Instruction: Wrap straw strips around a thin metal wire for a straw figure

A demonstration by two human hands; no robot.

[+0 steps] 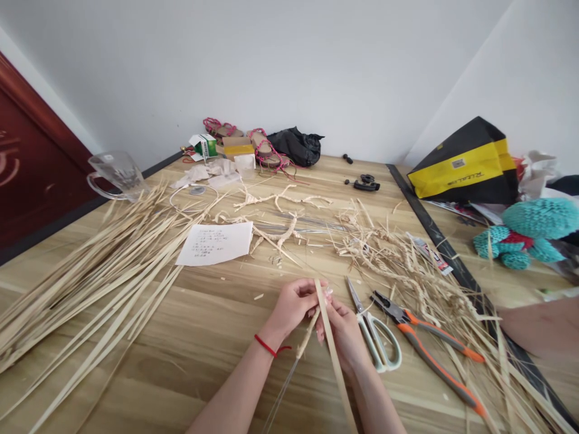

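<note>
Pale dry straw strips [90, 283], long and flat, lie in loose pile on light wood-grain table [203, 337]. Left hand [292, 307] and right hand [346, 334] grip, fingers closed, one flat straw strip [333, 343] above table. Just beside: steel scissors w/ pale green handles [377, 343], orange-grey pliers [429, 343].

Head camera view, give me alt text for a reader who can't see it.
The person's left hand, wearing a red string bracelet, and right hand hold a pale dried strip over a wooden table. Loose dried strips lie left; scissors and orange-handled pliers lie right.

Scissors [363, 318], pliers [393, 308] hemming the right hand [346, 337], straw strips [90, 289] well left
</note>
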